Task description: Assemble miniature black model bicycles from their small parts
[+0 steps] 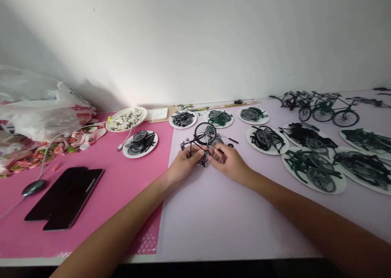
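In the middle of the table, my left hand point(186, 162) is closed round the frame of a small black model bicycle point(205, 133), a spoked wheel pointing up and away from me. The fingers of my right hand point(226, 159) are pinched at the bicycle's right side, beside a small round part point(207, 152) near the pedals. What lies between those fingertips is too small to make out. Just beyond my right hand lie a thin screwdriver point(233, 140) and a small black ring-shaped piece point(230, 145).
Plates of bicycle parts point(259, 140) stand behind and to the right, with assembled model bicycles point(330, 109) at back right. On the pink left side are a bowl of pale pieces point(126, 119), two phones point(65, 196), a cable, petals point(45, 152) and a plastic bag point(45, 111).
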The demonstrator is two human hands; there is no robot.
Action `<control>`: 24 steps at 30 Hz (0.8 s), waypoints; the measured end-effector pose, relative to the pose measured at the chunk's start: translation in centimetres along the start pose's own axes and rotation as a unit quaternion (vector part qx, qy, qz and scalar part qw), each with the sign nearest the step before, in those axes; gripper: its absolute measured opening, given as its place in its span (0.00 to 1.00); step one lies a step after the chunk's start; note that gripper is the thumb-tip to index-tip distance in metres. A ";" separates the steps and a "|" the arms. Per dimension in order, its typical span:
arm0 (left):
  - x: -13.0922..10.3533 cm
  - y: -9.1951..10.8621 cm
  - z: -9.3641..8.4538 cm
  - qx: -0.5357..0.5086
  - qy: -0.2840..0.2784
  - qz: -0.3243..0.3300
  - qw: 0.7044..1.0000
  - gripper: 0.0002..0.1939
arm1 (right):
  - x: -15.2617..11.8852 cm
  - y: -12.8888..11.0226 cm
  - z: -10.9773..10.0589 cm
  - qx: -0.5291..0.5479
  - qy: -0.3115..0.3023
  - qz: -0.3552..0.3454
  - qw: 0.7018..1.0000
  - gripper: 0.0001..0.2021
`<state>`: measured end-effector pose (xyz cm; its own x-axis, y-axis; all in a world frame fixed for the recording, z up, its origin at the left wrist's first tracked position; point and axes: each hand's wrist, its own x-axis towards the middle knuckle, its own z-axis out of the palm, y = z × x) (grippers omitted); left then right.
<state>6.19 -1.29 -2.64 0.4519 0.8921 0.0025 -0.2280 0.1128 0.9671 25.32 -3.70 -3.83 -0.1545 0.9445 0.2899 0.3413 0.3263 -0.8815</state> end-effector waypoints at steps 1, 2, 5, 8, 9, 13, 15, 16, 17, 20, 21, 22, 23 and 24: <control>0.0 -0.1 -0.1 -0.010 -0.001 -0.003 1.000 0.23 | 0.0 0.0 0.0 0.003 -0.002 0.002 1.000 0.12; 0.1 -0.2 -0.1 -0.017 -0.003 -0.005 1.000 0.23 | 0.0 0.1 0.1 0.006 -0.004 0.005 1.000 0.12; 0.1 -0.2 -0.2 -0.026 -0.013 -0.008 1.000 0.22 | 0.0 0.2 0.2 0.010 -0.007 0.005 1.000 0.12; 0.0 0.0 -0.1 -0.029 -0.023 -0.011 0.999 0.21 | -0.1 0.2 0.2 0.001 -0.008 -0.001 1.000 0.10; -0.1 0.2 -0.1 -0.032 -0.023 -0.013 0.999 0.21 | -0.1 0.1 0.1 -0.004 -0.012 -0.001 1.000 0.09; -0.3 1.2 0.0 -0.040 -0.004 -0.023 0.999 0.23 | -0.3 -0.9 -1.1 -0.049 -0.032 -0.052 0.997 0.10; -0.4 1.6 -0.1 -0.037 0.015 -0.025 0.999 0.23 | -0.1 -1.3 -2.1 -0.094 -0.020 -0.111 0.989 0.09; -0.3 1.8 -0.2 -0.039 0.022 -0.025 0.999 0.23 | 0.2 -1.4 -2.7 -0.111 -0.008 -0.137 0.984 0.08; -0.3 1.9 -0.4 -0.043 0.028 -0.026 0.998 0.24 | 0.5 -1.5 -3.3 -0.125 0.022 -0.160 0.979 0.09; 0.0 1.7 -0.8 -0.070 0.041 -0.031 0.996 0.24 | 1.6 -1.2 -4.9 -0.214 0.139 -0.186 0.949 0.14; 0.0 1.6 -0.9 -0.080 0.043 -0.032 0.995 0.24 | 2.0 -1.0 -5.4 -0.260 0.162 -0.181 0.935 0.13; 0.1 1.5 -0.9 -0.089 0.044 -0.033 0.995 0.24 | 2.3 -0.8 -5.8 -0.300 0.185 -0.175 0.919 0.12; 0.2 1.4 -1.0 -0.096 0.044 -0.034 0.994 0.23 | 2.5 -0.4 -6.1 -0.335 0.203 -0.163 0.905 0.11; 0.2 1.3 -1.0 -0.103 0.044 -0.034 0.993 0.22 | 2.7 0.0 -6.4 -0.363 0.213 -0.151 0.894 0.11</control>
<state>5.16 -0.56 -1.66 0.3970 0.9133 -0.0915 -0.3747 0.2522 0.8922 30.83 -0.91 -0.64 -0.0270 0.6876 0.7256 0.8800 0.3607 -0.3091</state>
